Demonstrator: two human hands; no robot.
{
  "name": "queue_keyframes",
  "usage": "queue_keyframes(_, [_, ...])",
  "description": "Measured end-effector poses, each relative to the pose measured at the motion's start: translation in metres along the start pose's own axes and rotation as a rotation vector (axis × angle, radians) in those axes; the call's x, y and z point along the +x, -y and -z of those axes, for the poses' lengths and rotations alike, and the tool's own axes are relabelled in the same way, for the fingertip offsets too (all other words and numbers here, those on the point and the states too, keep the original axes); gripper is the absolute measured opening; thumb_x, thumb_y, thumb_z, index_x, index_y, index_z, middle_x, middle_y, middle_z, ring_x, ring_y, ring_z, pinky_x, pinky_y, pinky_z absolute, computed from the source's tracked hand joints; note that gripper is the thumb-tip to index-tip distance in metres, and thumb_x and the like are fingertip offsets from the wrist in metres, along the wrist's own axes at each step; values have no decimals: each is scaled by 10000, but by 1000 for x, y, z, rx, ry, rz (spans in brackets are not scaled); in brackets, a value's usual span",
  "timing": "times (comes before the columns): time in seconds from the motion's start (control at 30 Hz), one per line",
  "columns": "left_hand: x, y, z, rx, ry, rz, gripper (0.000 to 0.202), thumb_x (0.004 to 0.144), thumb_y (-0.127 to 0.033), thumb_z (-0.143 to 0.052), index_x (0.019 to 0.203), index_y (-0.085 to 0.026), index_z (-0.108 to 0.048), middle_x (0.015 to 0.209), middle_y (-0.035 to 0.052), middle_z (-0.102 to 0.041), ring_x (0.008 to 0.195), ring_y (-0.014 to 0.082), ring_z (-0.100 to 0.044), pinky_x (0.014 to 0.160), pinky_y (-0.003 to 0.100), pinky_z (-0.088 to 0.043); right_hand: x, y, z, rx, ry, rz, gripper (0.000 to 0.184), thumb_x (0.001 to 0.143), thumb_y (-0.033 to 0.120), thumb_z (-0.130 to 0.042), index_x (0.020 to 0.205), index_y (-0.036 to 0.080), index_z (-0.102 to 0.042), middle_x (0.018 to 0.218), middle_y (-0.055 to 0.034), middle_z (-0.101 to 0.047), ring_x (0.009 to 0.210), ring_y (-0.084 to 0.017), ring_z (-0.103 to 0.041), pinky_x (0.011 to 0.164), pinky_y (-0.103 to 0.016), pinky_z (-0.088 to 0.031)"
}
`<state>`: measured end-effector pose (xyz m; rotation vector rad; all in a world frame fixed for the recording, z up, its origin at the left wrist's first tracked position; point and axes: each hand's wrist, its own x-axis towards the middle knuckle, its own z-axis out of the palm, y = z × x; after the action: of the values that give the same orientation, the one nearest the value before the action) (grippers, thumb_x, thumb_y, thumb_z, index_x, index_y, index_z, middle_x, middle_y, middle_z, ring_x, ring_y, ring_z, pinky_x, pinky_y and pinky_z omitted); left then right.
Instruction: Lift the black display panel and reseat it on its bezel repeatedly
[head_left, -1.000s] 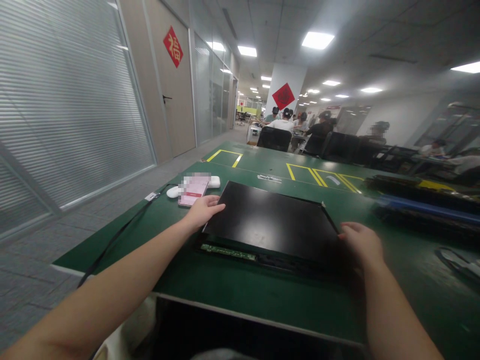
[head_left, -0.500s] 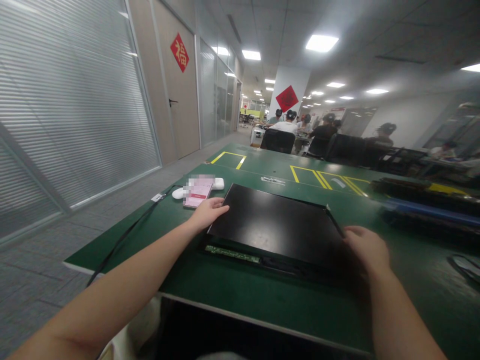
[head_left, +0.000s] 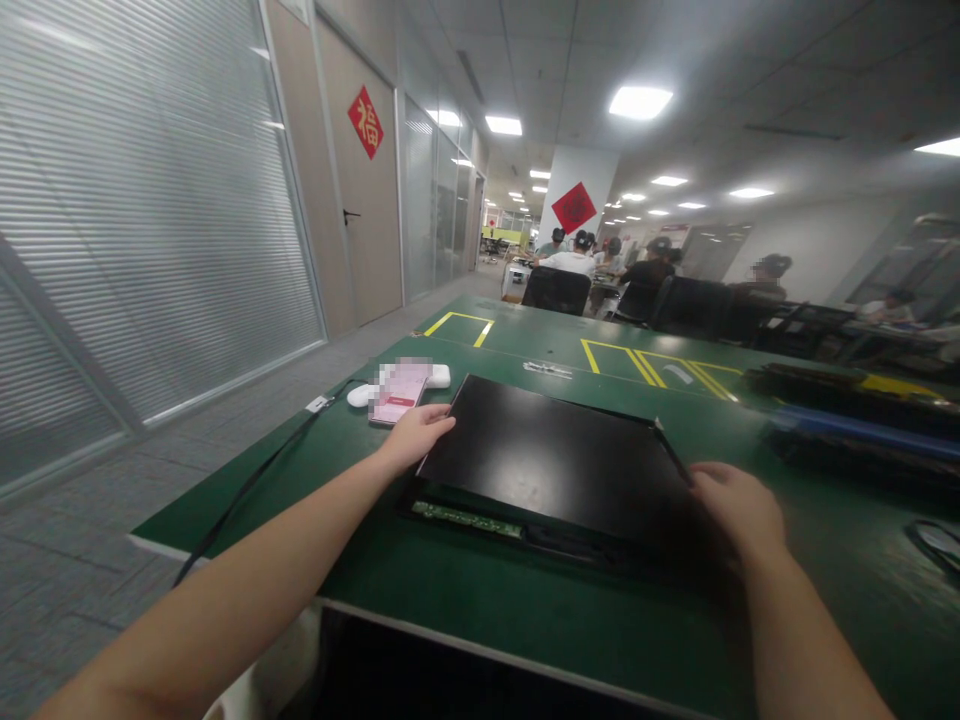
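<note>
A flat black display panel (head_left: 555,450) lies across the middle of the head view, over the green table. My left hand (head_left: 420,432) grips its left edge, thumb on the face and fingers partly hidden. At the right edge, my right hand (head_left: 739,505) is closed on the panel's side, its fingers curled around the rim. Below the panel's near edge shows a narrow green circuit board (head_left: 469,518), with a black strip (head_left: 574,545) continuing to its right. How far the panel is raised above these I cannot tell.
A phone (head_left: 401,393) and a white device (head_left: 360,396) with a black cable (head_left: 255,478) lie to the left on the green table (head_left: 525,620). Dark panels and a blue item (head_left: 862,428) are stacked at right. People sit at desks beyond.
The whole view has shifted slightly, with the scene a little lower in the frame. Both hands keep their hold on the panel's edges, and the panel has hardly moved.
</note>
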<state>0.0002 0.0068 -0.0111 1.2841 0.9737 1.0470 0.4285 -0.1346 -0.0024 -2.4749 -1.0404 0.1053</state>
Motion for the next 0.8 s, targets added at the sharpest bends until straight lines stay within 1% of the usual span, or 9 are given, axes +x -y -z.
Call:
queue_keyframes(0.13, [1,-1,2,95,-13,-48,334,636,-349,-787,925,-186,-753,883,96,-761,915,303,-690,881,432,-509,0,0,1,15,16,-6,330,690,396,-546,926,281,-748,917,-100,-725,904,-321,-644,679,-380,-459])
queue_keyframes(0.27, [7,2,10,391,-109,-226,263,627,-348,-772,842,-197,-770,1118,121,-699,1125,336,-603,1018,443,-431,3,-3,-2,5,32,5,339,699,426,-554,923,271,-755,929,-112,-727,912,-325,-646,681,-378,-460])
queue_keyframes(0.3, [8,4,11,455,-129,-247,252,624,-348,-769,825,-196,-769,1159,126,-676,1156,339,-582,1030,439,-425,4,-4,-3,-1,39,7,345,702,433,-552,929,272,-755,942,-113,-726,925,-327,-645,688,-378,-462])
queue_keyframes(0.33, [10,6,12,492,-129,-244,254,635,-353,-754,829,-191,-767,1189,131,-653,1137,333,-593,1005,433,-452,5,-5,-3,-7,46,12,352,708,437,-544,937,272,-754,958,-112,-725,941,-328,-644,698,-378,-463])
queue_keyframes(0.43, [12,10,14,707,-66,-261,266,686,-340,-688,870,-161,-759,1236,146,-604,1146,329,-584,986,433,-475,7,-7,-4,-26,72,22,376,731,433,-504,964,266,-748,1006,-106,-720,989,-324,-636,738,-376,-466])
queue_keyframes(0.57, [12,13,14,1010,-3,-302,274,766,-299,-608,927,-128,-751,1254,169,-582,1199,336,-550,1056,447,-413,8,-8,-4,-53,98,15,407,739,432,-479,996,260,-743,1031,-106,-714,988,-325,-635,746,-380,-469])
queue_keyframes(0.67, [9,15,11,1095,29,-341,311,807,-281,-577,1023,-120,-733,1276,172,-563,1210,316,-541,1074,424,-395,9,-8,-4,-63,94,22,413,738,432,-470,999,265,-743,1020,-114,-714,977,-334,-638,728,-390,-474])
queue_keyframes(0.77, [4,18,6,1127,56,-419,394,823,-250,-567,1191,-155,-674,1307,151,-547,1217,298,-525,1070,418,-394,8,-8,-4,-65,81,34,408,737,436,-466,984,268,-744,1016,-119,-714,981,-344,-636,727,-401,-477])
queue_keyframes(0.8, [2,17,5,1143,65,-435,401,828,-253,-567,1206,-162,-667,1312,147,-546,1209,299,-526,1065,421,-396,8,-8,-4,-64,83,30,408,737,439,-465,984,270,-743,1019,-118,-713,982,-345,-635,729,-403,-478])
